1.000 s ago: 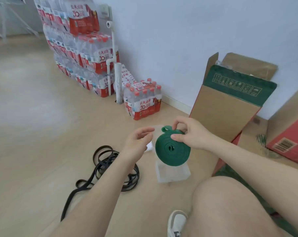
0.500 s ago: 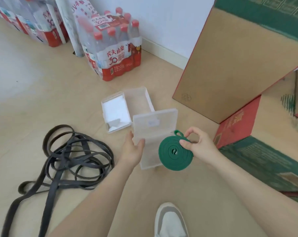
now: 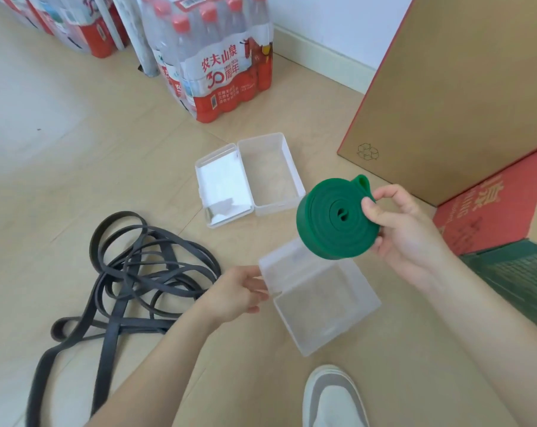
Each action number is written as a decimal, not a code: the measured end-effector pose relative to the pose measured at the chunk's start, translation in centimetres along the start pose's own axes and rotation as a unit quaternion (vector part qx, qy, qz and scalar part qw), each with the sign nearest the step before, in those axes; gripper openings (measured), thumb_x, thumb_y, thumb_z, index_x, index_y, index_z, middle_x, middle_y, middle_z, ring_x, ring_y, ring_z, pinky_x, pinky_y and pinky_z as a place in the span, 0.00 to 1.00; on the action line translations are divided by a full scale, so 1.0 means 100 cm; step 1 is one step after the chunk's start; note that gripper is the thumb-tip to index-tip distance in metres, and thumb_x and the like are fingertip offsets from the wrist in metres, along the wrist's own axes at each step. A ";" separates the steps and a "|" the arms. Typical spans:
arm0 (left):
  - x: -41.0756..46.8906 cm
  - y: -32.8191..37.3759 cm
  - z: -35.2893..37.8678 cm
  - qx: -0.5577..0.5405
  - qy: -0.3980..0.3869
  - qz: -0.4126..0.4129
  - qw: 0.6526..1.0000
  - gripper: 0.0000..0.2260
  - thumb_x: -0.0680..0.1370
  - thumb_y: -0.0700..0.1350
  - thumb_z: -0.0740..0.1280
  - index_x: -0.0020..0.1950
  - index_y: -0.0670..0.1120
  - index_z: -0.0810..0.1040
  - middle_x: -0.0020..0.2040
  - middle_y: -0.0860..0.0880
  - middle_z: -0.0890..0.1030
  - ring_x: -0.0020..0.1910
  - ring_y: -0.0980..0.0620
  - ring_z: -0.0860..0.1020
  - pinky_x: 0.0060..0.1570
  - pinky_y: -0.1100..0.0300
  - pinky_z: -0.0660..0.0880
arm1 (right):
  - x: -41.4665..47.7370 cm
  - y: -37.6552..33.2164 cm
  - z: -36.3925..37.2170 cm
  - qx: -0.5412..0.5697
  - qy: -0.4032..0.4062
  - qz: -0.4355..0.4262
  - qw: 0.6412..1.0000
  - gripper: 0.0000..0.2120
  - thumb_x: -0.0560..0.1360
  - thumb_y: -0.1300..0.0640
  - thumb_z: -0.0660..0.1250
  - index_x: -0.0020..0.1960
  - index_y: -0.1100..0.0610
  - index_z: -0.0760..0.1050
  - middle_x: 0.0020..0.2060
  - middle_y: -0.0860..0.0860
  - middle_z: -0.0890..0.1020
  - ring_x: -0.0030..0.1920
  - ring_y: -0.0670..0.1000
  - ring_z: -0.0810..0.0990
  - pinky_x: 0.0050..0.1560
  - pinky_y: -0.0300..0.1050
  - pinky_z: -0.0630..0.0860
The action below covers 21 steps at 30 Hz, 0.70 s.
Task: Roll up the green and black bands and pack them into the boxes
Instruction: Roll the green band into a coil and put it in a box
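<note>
Green band (image 3: 331,223) coiled, pinched in right hand (image 3: 405,232); left hand (image 3: 239,291) touching box (image 3: 319,300).

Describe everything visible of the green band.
The green band is rolled into a flat spiral of several turns, matte and rubbery-looking, with a small hole at its centre. Its free end forms a short loop at the top. The right hand pinches one edge, thumb on the face, fingers behind. It is held in the air, face toward the camera, in front of the nearer clear box; contact cannot be told.
</note>
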<state>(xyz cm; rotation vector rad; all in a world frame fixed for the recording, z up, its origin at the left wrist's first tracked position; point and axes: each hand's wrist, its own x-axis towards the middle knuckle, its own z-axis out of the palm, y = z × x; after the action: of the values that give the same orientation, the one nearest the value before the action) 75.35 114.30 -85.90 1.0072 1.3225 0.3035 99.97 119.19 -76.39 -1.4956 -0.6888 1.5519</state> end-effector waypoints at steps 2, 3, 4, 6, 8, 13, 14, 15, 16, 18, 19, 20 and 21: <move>0.014 0.014 -0.009 0.107 0.166 0.064 0.978 0.26 0.69 0.27 0.57 0.58 0.50 0.78 0.56 0.51 0.81 0.53 0.52 0.79 0.48 0.59 0.76 | 0.002 0.007 -0.001 -0.012 0.018 0.009 1.000 0.08 0.75 0.60 0.67 0.42 0.50 0.70 0.42 0.54 0.84 0.37 0.52 0.75 0.34 0.45 0.60; 0.025 0.025 -0.014 0.153 0.276 0.107 0.943 0.25 0.70 0.28 0.58 0.59 0.50 0.77 0.60 0.50 0.77 0.54 0.51 0.77 0.49 0.58 0.74 | 0.003 0.011 -0.004 -0.016 0.029 0.013 0.999 0.08 0.75 0.61 0.67 0.43 0.50 0.70 0.42 0.54 0.84 0.37 0.52 0.75 0.33 0.45 0.61; 0.037 0.036 -0.017 0.201 0.340 0.159 0.905 0.23 0.71 0.30 0.60 0.62 0.50 0.75 0.63 0.49 0.73 0.56 0.49 0.74 0.50 0.57 0.73 | 0.003 0.013 -0.007 -0.014 0.041 0.015 0.999 0.08 0.76 0.61 0.67 0.43 0.50 0.70 0.42 0.54 0.84 0.37 0.52 0.76 0.33 0.44 0.62; 0.067 0.060 -0.017 0.343 0.309 0.185 0.867 0.22 0.75 0.39 0.65 0.68 0.51 0.69 0.68 0.48 0.66 0.62 0.46 0.69 0.50 0.55 0.72 | 0.004 0.017 -0.013 -0.002 0.056 0.021 0.998 0.08 0.76 0.60 0.67 0.43 0.51 0.70 0.43 0.54 0.84 0.39 0.52 0.76 0.30 0.42 0.64; 0.096 0.067 -0.016 0.473 0.226 0.124 0.843 0.20 0.78 0.48 0.65 0.69 0.51 0.69 0.66 0.48 0.69 0.63 0.45 0.66 0.49 0.52 0.73 | 0.002 0.016 -0.015 0.001 0.058 0.020 0.998 0.08 0.76 0.60 0.67 0.43 0.51 0.70 0.43 0.53 0.84 0.39 0.51 0.76 0.25 0.37 0.65; 0.081 0.066 -0.039 0.230 0.342 0.174 0.895 0.08 0.80 0.44 0.62 0.46 0.46 0.80 0.43 0.52 0.82 0.46 0.49 0.74 0.41 0.57 0.69 | -0.008 -0.002 -0.010 0.011 0.041 -0.027 0.999 0.07 0.73 0.60 0.67 0.42 0.51 0.71 0.38 0.52 0.83 0.35 0.49 0.76 0.23 0.35 0.66; 0.067 0.067 -0.045 0.157 0.367 0.172 0.901 0.08 0.80 0.43 0.61 0.44 0.47 0.78 0.41 0.53 0.81 0.43 0.51 0.75 0.39 0.59 0.69 | -0.009 -0.006 -0.006 0.019 0.032 -0.037 0.999 0.06 0.72 0.60 0.67 0.42 0.51 0.71 0.38 0.51 0.83 0.35 0.49 0.76 0.23 0.35 0.67; 0.052 0.066 -0.050 0.087 0.391 0.163 0.902 0.09 0.80 0.43 0.60 0.42 0.47 0.76 0.40 0.54 0.79 0.42 0.54 0.75 0.40 0.60 0.70 | -0.011 -0.010 0.000 0.024 0.022 -0.046 0.998 0.06 0.72 0.60 0.67 0.43 0.51 0.71 0.37 0.51 0.83 0.34 0.48 0.77 0.24 0.35 0.68; 0.038 0.064 -0.055 -0.003 0.408 0.156 0.900 0.11 0.81 0.44 0.58 0.40 0.47 0.75 0.39 0.53 0.79 0.42 0.54 0.76 0.43 0.61 0.71 | -0.011 -0.013 0.008 0.020 0.010 -0.056 0.998 0.06 0.73 0.61 0.67 0.44 0.52 0.70 0.36 0.52 0.84 0.33 0.48 0.78 0.26 0.36 0.69; 0.018 0.062 -0.068 -0.257 0.401 0.145 0.867 0.14 0.83 0.44 0.55 0.39 0.44 0.74 0.41 0.48 0.81 0.44 0.51 0.79 0.48 0.57 0.76 | -0.011 -0.018 0.028 -0.026 -0.017 -0.084 0.996 0.07 0.74 0.61 0.68 0.45 0.52 0.70 0.35 0.55 0.83 0.33 0.51 0.78 0.31 0.42 0.70; 0.010 0.060 -0.077 -0.371 0.383 0.133 0.835 0.15 0.83 0.43 0.54 0.40 0.43 0.74 0.41 0.46 0.81 0.43 0.49 0.80 0.46 0.57 0.78 | -0.012 -0.019 0.040 -0.054 -0.036 -0.096 0.993 0.08 0.74 0.62 0.68 0.44 0.52 0.70 0.34 0.56 0.83 0.32 0.51 0.77 0.31 0.43 0.69; 0.002 0.059 -0.086 -0.452 0.368 0.121 0.804 0.15 0.83 0.42 0.54 0.41 0.42 0.74 0.40 0.45 0.82 0.41 0.49 0.81 0.43 0.58 0.79 | -0.014 -0.017 0.053 -0.070 -0.062 -0.103 0.990 0.09 0.74 0.63 0.68 0.43 0.53 0.70 0.33 0.56 0.82 0.30 0.49 0.75 0.29 0.41 0.68; -0.006 0.058 -0.094 -0.501 0.357 0.106 0.781 0.15 0.83 0.42 0.53 0.40 0.42 0.73 0.38 0.45 0.82 0.38 0.51 0.81 0.39 0.59 0.79 | -0.017 -0.013 0.066 -0.080 -0.093 -0.102 0.987 0.09 0.75 0.64 0.68 0.43 0.53 0.70 0.31 0.54 0.81 0.28 0.47 0.74 0.27 0.39 0.67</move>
<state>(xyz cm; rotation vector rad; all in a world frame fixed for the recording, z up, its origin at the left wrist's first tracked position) 68.76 121.28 -80.36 0.0706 1.3909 1.5060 93.66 119.45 -73.55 -1.3573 -1.0622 1.5188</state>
